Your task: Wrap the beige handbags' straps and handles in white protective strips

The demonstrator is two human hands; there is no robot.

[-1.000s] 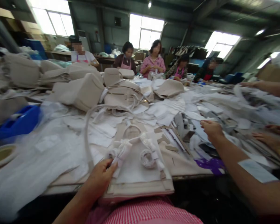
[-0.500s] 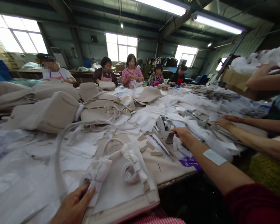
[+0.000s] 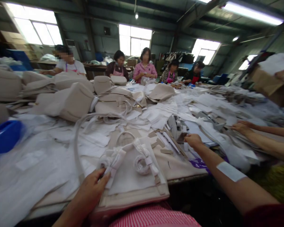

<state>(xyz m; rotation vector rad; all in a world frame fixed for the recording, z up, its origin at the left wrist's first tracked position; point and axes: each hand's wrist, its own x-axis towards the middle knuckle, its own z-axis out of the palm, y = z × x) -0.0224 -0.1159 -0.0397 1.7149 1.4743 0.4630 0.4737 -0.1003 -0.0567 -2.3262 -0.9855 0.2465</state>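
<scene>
A beige handbag [image 3: 132, 194] lies flat at the table's near edge, against my body. My left hand [image 3: 97, 183] is closed around its handle [image 3: 115, 164], which is wrapped in white paper or foam. Beside that, a coiled strap [image 3: 142, 164] in white wrapping rests on the bag. My right hand [image 3: 193, 141] reaches out to the right, fingers pinched at the front end of a grey tape dispenser [image 3: 176, 126]. Whatever is between those fingertips is too small to make out.
Beige bags [image 3: 68, 101] are heaped at left, near a blue object [image 3: 6, 137]. White sheets [image 3: 156, 110] and cardboard strips [image 3: 167, 151] litter the table. A co-worker's hands [image 3: 242, 126] are at right; several people [image 3: 145, 67] work across the table, and a cardboard box [image 3: 265, 82] stands far right.
The view has turned to the left, so everything sits further right, and the blue object shows more fully. My left hand keeps its grip; my right hand stays at the dispenser.
</scene>
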